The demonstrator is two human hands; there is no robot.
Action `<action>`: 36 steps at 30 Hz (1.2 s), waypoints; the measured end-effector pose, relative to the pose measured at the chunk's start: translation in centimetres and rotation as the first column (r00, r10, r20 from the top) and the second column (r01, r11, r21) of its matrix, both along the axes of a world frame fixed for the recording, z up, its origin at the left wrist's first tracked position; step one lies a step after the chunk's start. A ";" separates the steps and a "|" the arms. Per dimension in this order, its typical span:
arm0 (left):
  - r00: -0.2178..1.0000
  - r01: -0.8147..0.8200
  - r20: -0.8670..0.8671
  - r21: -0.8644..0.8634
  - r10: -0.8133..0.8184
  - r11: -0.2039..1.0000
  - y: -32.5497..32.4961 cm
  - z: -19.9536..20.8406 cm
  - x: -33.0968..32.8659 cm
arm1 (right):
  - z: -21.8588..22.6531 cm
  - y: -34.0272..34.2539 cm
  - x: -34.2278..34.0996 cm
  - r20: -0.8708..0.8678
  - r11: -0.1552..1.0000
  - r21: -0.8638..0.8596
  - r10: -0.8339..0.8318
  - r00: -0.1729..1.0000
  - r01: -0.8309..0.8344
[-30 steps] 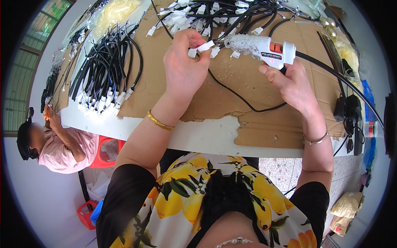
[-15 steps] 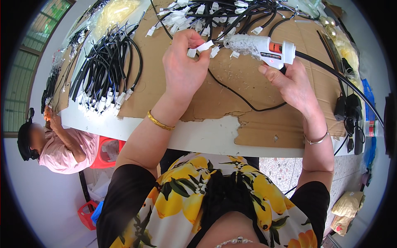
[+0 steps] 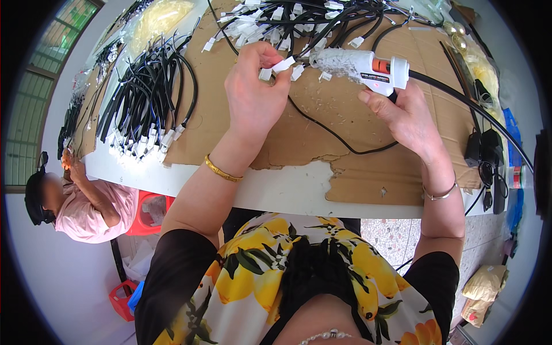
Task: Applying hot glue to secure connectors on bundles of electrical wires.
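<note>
My left hand (image 3: 257, 83) pinches a small white plastic connector (image 3: 283, 64) between thumb and fingers, over the brown cardboard (image 3: 276, 138). My right hand (image 3: 402, 115) is wrapped round the handle of a white hot glue gun (image 3: 368, 70), and a thick black glue stick or cord (image 3: 460, 98) runs from its back end. The gun's nozzle meets or nearly touches the connector's right end; I cannot tell which. Dried glue coats the gun's front. Several more white connectors lie close by, among black cables (image 3: 339, 23) at the far side.
A bundle of black cables (image 3: 149, 86) with white connector ends lies to the left. Behind it is a clear bag of yellowish material (image 3: 164, 23). At the right edge are black power adapters (image 3: 489, 146). Another person (image 3: 86, 201) sits at the table's left end.
Almost nothing differs. The glue gun and my right hand have shifted very slightly left; my left hand keeps its pinch on the connector.
</note>
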State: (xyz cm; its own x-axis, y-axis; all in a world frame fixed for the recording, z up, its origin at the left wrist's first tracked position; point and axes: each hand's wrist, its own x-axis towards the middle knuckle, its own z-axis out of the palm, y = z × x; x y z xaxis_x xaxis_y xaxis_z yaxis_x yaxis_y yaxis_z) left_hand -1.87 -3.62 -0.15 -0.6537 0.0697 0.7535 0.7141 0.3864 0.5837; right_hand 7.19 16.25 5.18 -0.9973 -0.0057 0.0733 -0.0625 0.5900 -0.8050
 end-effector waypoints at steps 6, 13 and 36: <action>1.000 0.002 0.000 -0.007 -0.002 1.000 0.0 0.1 0.1 | -0.1 0.0 0.0 0.023 1.000 0.006 -0.015 1.000 0.014; 0.999 -0.011 -0.051 -0.080 0.007 0.997 0.1 0.1 0.4 | -0.4 0.2 0.0 -0.022 1.000 0.007 -0.028 0.999 0.028; 0.858 0.198 0.388 0.356 -0.337 0.913 -0.7 -0.4 -0.8 | -0.6 0.6 -0.3 -0.036 0.998 -0.061 -0.037 0.999 0.035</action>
